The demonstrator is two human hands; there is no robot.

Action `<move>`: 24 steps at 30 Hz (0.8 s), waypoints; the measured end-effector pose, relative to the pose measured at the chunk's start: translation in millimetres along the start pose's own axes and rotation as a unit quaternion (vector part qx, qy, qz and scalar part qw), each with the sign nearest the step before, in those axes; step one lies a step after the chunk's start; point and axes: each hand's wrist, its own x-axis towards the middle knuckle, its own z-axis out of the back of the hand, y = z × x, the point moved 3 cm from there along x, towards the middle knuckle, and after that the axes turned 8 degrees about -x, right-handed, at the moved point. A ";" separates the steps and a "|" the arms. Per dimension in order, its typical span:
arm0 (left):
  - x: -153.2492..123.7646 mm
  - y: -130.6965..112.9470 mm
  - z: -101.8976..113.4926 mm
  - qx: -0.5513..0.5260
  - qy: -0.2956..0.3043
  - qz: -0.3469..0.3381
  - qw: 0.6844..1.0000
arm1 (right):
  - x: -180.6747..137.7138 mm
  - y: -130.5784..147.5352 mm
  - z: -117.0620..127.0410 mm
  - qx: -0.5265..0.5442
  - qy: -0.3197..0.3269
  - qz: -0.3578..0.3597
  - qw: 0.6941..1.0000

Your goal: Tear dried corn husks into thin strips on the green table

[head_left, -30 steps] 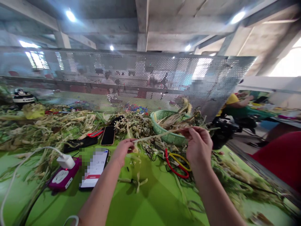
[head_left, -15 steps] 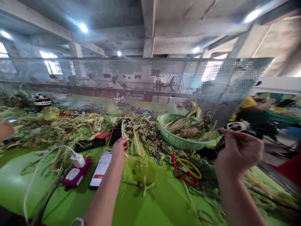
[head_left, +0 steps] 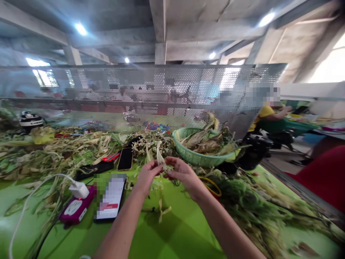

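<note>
Over the middle of the green tabletop, my left hand (head_left: 149,175) pinches a pale dried corn husk strip (head_left: 160,154), which stands up from between thumb and fingers. Close beside it, my right hand (head_left: 185,176) has its thumb and fingers curled inward at the strip's lower end. Whatever lies in its fingertips is too small to make out. Below both hands, a small knotted husk piece (head_left: 161,210) rests on the table. Loose dried husk shreds (head_left: 145,145) lie just beyond my fingers.
A green basket (head_left: 185,153) of dry husks stands right of centre. At left are a lit phone (head_left: 114,199), a dark phone (head_left: 125,159), a red cutter (head_left: 111,157) and a purple power strip (head_left: 78,212). Green fibres (head_left: 250,201) cover the right. A person in yellow (head_left: 265,112) sits beyond.
My right hand has swung in from the far right to meet my left hand. The left hand, still holding the husk strip, appears slightly further right. The view has turned a little to the right.
</note>
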 end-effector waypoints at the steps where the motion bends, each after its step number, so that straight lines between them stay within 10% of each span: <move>1: -0.6 0.5 -1.6 -0.005 0.004 0.002 1.000 | 0.4 -4.9 -5.3 0.015 0.011 -0.006 1.000; 14: 7.9 1.5 22.6 -0.037 -0.162 -0.015 0.986 | 3.6 10.2 35.4 -0.206 -0.082 0.052 0.974; 18: 8.0 6.5 19.0 -0.020 -0.144 0.009 0.989 | 1.2 18.7 38.6 -0.391 -0.126 0.164 0.897; 24: 5.9 14.8 5.1 -0.015 -0.079 0.018 0.997 | 0.5 2.7 4.4 -0.342 -0.011 0.196 0.919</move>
